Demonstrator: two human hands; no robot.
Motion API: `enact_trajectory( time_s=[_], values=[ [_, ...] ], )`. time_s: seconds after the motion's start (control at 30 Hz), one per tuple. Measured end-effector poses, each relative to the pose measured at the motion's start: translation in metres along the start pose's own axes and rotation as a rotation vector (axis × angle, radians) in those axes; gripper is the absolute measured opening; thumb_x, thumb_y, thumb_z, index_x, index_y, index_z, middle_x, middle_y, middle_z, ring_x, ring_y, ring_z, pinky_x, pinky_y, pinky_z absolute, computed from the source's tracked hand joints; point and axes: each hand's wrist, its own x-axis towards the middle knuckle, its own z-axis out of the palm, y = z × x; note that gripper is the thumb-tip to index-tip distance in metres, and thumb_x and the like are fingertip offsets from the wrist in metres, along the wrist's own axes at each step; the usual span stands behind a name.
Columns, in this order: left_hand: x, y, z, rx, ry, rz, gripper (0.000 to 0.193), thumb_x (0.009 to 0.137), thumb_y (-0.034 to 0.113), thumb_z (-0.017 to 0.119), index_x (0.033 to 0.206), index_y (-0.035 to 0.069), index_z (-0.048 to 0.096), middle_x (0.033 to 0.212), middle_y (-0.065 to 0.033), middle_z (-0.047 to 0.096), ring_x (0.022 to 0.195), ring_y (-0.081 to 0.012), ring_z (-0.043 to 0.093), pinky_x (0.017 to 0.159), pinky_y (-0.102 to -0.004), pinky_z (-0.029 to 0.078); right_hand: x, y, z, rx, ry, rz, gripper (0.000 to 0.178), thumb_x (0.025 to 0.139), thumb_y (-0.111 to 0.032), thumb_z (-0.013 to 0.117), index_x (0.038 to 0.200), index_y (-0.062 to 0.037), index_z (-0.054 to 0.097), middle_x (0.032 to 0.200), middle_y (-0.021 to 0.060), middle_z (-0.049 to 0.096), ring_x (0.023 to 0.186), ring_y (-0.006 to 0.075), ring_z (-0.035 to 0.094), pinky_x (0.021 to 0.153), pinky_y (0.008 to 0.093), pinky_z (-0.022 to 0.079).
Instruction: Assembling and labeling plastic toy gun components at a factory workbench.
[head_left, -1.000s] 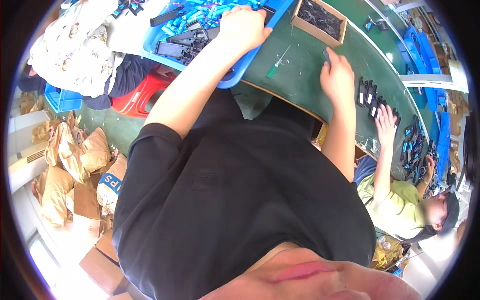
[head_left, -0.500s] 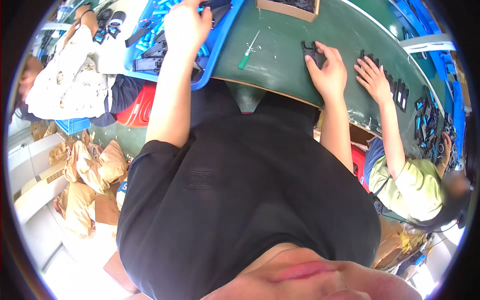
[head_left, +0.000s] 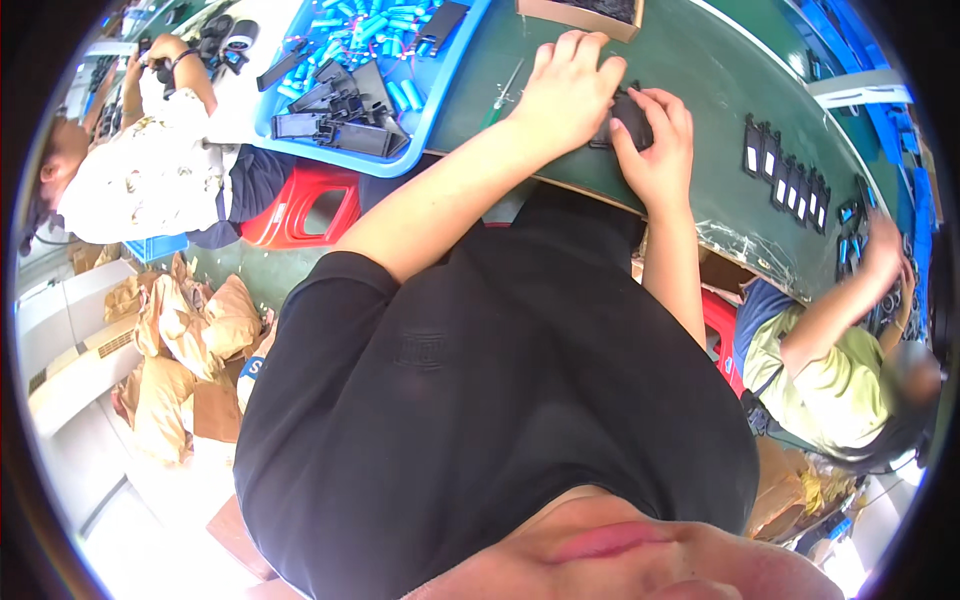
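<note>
On the green tabletop in front of me lies a black plastic housing [head_left: 632,122], partly covered by my hands. My right hand [head_left: 662,145] grips its right side, thumb and fingers curled around it. Bent over from the left, my left hand [head_left: 570,92] has its fingertips together at the housing's left edge; whatever they hold is hidden. Beside my left wrist is a screwdriver [head_left: 497,105], its handle partly covered by the arm. To the left, a blue tray [head_left: 428,118] holds many blue cylindrical cells [head_left: 375,30] with thin wires and black plastic covers [head_left: 345,100].
A cardboard box [head_left: 585,15] of dark parts stands at the far edge. Several black pieces with white labels [head_left: 785,185] lie in a row to the right. Co-workers sit on both sides; the right one's hand [head_left: 880,250] is near black-and-blue parts. A red stool [head_left: 300,205] stands left.
My left hand has come out of the blue tray and moved right to the housing. My right hand has stayed there. The right co-worker's hand has left the labelled row, moving right.
</note>
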Motion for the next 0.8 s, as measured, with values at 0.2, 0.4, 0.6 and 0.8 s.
enact_trajectory(
  time_s=[0.2,0.4,0.6,0.8],
  values=[
    [0.011,-0.047,-0.058,0.210,-0.014,-0.150,0.019,0.081,0.017,0.067,0.097,0.009,0.074,0.096,-0.0119,0.070,0.090,-0.0304,0.071,0.077,-0.0491,0.055,0.000,-0.004,-0.003,-0.102,-0.114,-0.176,0.047,0.080,-0.024,0.082,0.125,-0.0136,0.075,0.150,0.0128,0.057,0.137,0.0421,0.049,0.114,0.0518,0.043],
    [-0.001,-0.131,-0.082,0.194,-0.323,-0.573,0.031,0.093,0.025,0.066,0.113,0.001,0.069,0.105,-0.0266,0.073,0.099,-0.0440,0.071,0.087,-0.0539,0.058,0.000,-0.005,0.002,-0.119,-0.140,-0.146,0.036,0.083,-0.027,0.082,0.117,-0.0133,0.079,0.150,0.0120,0.058,0.141,0.0410,0.047,0.115,0.0530,0.042],
    [-0.009,-0.158,-0.070,0.224,-0.384,-0.538,0.039,0.086,0.026,0.076,0.117,0.003,0.070,0.101,-0.0252,0.075,0.098,-0.0438,0.073,0.087,-0.0530,0.058,0.001,-0.006,0.002,-0.121,-0.145,-0.137,0.037,0.083,-0.027,0.082,0.116,-0.0126,0.079,0.150,0.0121,0.058,0.141,0.0408,0.048,0.115,0.0532,0.042],
    [-0.001,-0.126,-0.098,-0.415,0.166,-0.634,0.018,0.088,0.012,0.080,0.102,0.000,0.078,0.082,-0.0078,0.075,0.076,-0.0125,0.068,0.073,-0.0297,0.053,-0.002,-0.001,0.001,-0.102,-0.137,-0.119,0.036,0.083,-0.028,0.081,0.116,-0.0123,0.078,0.150,0.0121,0.058,0.140,0.0404,0.048,0.115,0.0531,0.042]
  ],
)
